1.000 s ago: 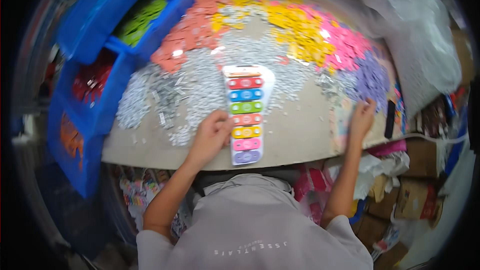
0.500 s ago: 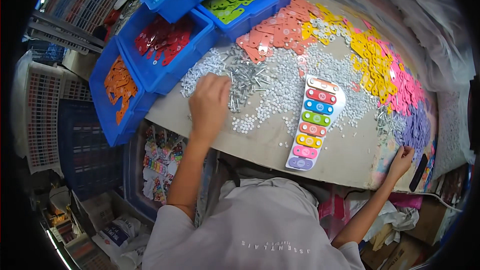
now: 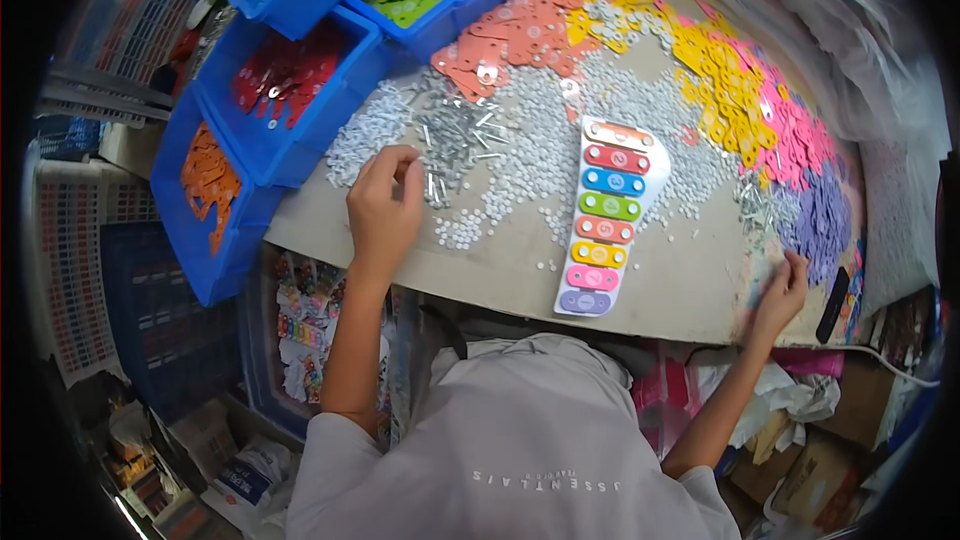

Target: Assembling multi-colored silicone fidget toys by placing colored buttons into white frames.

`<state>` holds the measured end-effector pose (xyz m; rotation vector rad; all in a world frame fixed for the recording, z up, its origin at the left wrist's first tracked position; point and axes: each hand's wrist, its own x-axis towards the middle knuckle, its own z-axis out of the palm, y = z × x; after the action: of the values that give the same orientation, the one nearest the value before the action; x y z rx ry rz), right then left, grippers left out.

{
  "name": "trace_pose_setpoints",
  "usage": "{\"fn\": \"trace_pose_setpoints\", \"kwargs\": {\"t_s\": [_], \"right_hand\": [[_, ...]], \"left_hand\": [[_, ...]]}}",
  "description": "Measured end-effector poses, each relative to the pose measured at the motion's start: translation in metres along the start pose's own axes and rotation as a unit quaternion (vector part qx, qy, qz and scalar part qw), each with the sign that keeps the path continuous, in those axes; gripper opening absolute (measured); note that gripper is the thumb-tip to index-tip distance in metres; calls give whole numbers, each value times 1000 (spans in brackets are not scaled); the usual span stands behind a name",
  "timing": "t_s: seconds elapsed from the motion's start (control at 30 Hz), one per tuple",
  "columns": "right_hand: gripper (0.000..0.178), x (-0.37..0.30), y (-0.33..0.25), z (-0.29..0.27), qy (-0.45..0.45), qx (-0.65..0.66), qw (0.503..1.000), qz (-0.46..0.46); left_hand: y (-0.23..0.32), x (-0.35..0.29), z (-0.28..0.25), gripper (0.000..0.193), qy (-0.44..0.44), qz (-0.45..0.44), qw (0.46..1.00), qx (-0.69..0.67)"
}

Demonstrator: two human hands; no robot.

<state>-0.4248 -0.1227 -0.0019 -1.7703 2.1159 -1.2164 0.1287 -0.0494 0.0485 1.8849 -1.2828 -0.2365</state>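
Wht. panel [image 3: 609, 206] w/ multicol. bars, blu. bins [image 3: 326, 122]

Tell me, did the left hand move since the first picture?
Yes. Judged against the blue bin of red pieces, the left hand moved left, closer to it, away from the rainbow xylophone.

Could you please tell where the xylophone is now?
In the head view, the xylophone lies right of centre on the table, between the left hand and the right hand, with small white pieces around its far end.
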Motion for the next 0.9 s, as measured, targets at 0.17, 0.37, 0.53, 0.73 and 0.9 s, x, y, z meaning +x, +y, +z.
{"fn": "trace_pose_setpoints", "kwargs": {"t_s": [0.17,0.37,0.53,0.73,0.9], "right_hand": [[17,-47,-136,25,-142,90,986,8],[13,-86,-210,38,-315,243,916,-48],[11,-102,-217,43,-338,279,899,-1],[10,-106,-218,43,-324,274,905,9],[13,-109,-219,46,-321,287,902,16]], "left_hand": [[48,-49,7,9,-131,-40,972,-192],[74,-72,22,20,-373,-240,792,-419],[72,-76,40,17,-404,-296,717,-485],[73,-73,50,13,-404,-306,718,-476],[75,-75,52,12,-398,-296,740,-454]]}}
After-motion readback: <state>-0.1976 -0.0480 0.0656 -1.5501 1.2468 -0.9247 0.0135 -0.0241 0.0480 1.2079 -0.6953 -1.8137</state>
